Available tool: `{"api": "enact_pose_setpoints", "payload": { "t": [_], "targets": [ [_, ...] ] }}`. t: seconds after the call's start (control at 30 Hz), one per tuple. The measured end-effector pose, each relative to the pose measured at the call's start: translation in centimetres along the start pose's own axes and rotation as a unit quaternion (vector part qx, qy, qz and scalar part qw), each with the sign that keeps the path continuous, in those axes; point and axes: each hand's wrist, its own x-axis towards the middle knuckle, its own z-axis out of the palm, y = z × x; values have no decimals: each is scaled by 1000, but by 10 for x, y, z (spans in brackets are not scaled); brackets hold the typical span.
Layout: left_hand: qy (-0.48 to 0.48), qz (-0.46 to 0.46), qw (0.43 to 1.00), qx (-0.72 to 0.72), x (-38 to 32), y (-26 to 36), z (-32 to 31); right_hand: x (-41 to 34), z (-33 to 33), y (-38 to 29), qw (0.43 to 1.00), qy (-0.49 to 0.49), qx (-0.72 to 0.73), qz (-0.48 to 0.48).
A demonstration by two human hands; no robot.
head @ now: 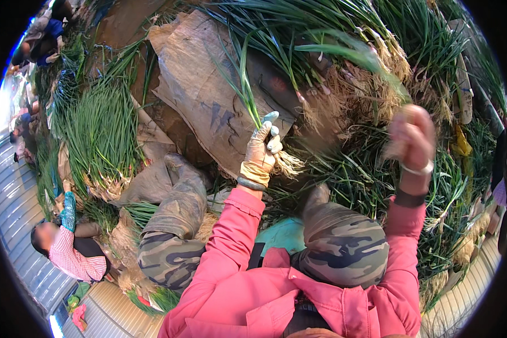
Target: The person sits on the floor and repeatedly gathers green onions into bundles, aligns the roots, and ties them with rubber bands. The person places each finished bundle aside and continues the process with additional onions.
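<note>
My left hand (265, 145), in a soiled glove with pale blue fingertips, is closed around a few leafy allium stalks (249, 99), probably green garlic. Their leaves point up and away from me, and pale roots (289, 164) stick out below the fist. Bare and blurred by motion, my right hand (412, 131) is raised at the right with curled fingers. A smeared green plant (380, 67) runs up and left from it, with a tan blur like roots beneath. Between my hands lie loose plants with pinkish bulbs (301, 98).
A worn sack sheet (203, 84) covers the muddy ground ahead. Bundled plants (103, 135) lie at left, with larger piles (388, 46) at far right. Trimmed leaves (355, 181) surround my right knee (342, 245). A person (74, 253) sits at left; other people are farther back.
</note>
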Motion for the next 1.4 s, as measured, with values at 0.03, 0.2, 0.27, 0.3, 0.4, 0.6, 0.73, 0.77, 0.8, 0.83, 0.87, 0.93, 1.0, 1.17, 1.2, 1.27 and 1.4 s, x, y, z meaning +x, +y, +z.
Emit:
{"api": "enact_pose_setpoints", "payload": {
  "t": [0.03,0.2,0.27,0.3,0.4,0.6,0.73,0.77,0.8,0.83,0.87,0.93,1.0,1.17,1.2,1.27,1.4],
  "targets": [
    [3,1,1000,-7,1,0,-1,-6,-16,-16,994,14,46,-101],
    [7,1,1000,-19,4,-2,6,2,-117,-75,937,245,-174,-177],
    [8,-3,1000,-12,5,-4,9,28,-139,-73,834,248,-494,-2],
    [0,-12,1000,-12,6,-8,11,41,-173,-59,781,228,-568,123],
    [10,-7,1000,15,1,-7,11,60,-134,4,517,269,-803,-125],
    [7,-30,999,25,2,-13,4,55,83,121,839,-39,-518,-164],
    [19,-52,998,34,3,-25,17,76,107,189,756,-44,-645,-107],
    [21,-48,997,53,3,-26,21,80,104,199,749,-45,-653,-104],
    [32,-47,996,71,4,-26,22,80,101,189,792,-9,-596,-133],
    [34,-42,996,77,0,-23,23,75,99,179,827,13,-551,-106],
    [31,-31,994,97,1,-22,26,73,91,153,868,35,-486,-99],
    [45,-6,986,163,-4,-19,38,60,87,117,902,44,-415,-114],
    [74,32,963,256,-7,-19,48,37,97,104,893,16,-422,-157],
    [79,83,970,213,2,-50,75,-28,111,106,843,-46,-504,-185],
    [53,65,980,182,7,-48,56,-37,115,109,872,-58,-464,-147],
    [74,33,991,106,5,-47,48,-48,102,99,943,-140,-300,15],
    [153,68,986,7,11,-5,39,-59,38,42,929,-310,92,178]
  ]
}}
